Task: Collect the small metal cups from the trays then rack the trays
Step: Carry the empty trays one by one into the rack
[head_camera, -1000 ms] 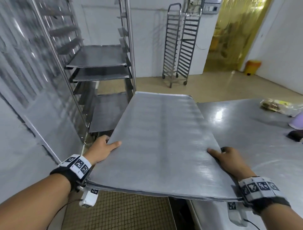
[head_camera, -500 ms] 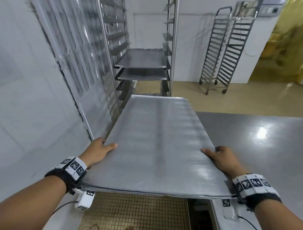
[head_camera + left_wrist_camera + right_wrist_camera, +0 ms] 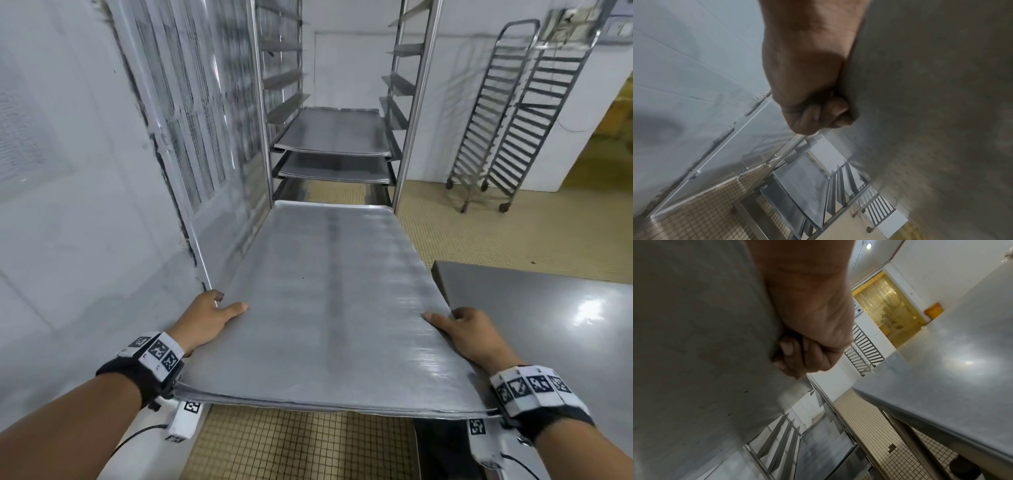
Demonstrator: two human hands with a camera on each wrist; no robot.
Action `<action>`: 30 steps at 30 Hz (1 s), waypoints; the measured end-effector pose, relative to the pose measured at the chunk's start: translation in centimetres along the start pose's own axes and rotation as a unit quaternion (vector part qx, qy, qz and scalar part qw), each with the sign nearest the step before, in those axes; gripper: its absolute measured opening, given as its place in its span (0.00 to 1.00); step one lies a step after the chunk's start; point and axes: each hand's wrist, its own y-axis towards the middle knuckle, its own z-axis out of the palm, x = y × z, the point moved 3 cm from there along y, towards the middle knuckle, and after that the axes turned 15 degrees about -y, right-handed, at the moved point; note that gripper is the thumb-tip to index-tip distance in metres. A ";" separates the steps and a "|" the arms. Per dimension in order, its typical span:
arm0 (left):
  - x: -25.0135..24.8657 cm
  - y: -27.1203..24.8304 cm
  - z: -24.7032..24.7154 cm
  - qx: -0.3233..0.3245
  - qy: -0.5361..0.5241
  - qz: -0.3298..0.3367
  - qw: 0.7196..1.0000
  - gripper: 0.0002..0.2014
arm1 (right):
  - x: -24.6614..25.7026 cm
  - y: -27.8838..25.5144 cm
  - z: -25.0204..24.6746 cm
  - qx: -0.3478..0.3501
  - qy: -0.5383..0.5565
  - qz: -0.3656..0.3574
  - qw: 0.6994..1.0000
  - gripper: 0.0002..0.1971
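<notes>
I carry a bare grey metal tray (image 3: 329,301) level in both hands, its far end pointing at the tall steel rack (image 3: 407,102). My left hand (image 3: 209,317) grips the tray's left edge, thumb on top, fingers curled beneath (image 3: 818,113). My right hand (image 3: 469,332) grips the right edge the same way, its fingers (image 3: 795,356) curled under the tray's underside (image 3: 705,337). The rack holds two trays (image 3: 335,133) on middle runners, with more below. No metal cups are in view.
A white panelled wall (image 3: 85,205) runs close on my left. The steel table (image 3: 548,325) lies at my right. Two bare wheeled racks (image 3: 513,120) stand at the back right wall. Tiled floor (image 3: 462,240) lies between table and rack.
I have turned left and stepped toward the rack with the tray; the rack is now straight ahead and closer. Both hands keep the same grip.
</notes>
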 end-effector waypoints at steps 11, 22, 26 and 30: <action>-1.1 10.8 -0.4 0.004 0.005 0.009 1.000 0.14 | 2.7 8.4 3.0 -0.008 0.002 0.018 1.000 0.26; 0.2 18.2 -0.5 0.015 0.003 -0.022 1.000 0.10 | 3.9 15.2 6.1 -0.018 -0.006 0.032 0.999 0.29; 0.5 20.4 0.2 0.016 0.013 -0.026 0.999 0.12 | 4.4 17.5 6.8 -0.010 0.004 0.045 0.999 0.27; 1.4 23.7 1.3 0.012 -0.005 -0.039 0.999 0.18 | 4.3 20.7 7.0 -0.010 0.006 0.056 0.998 0.27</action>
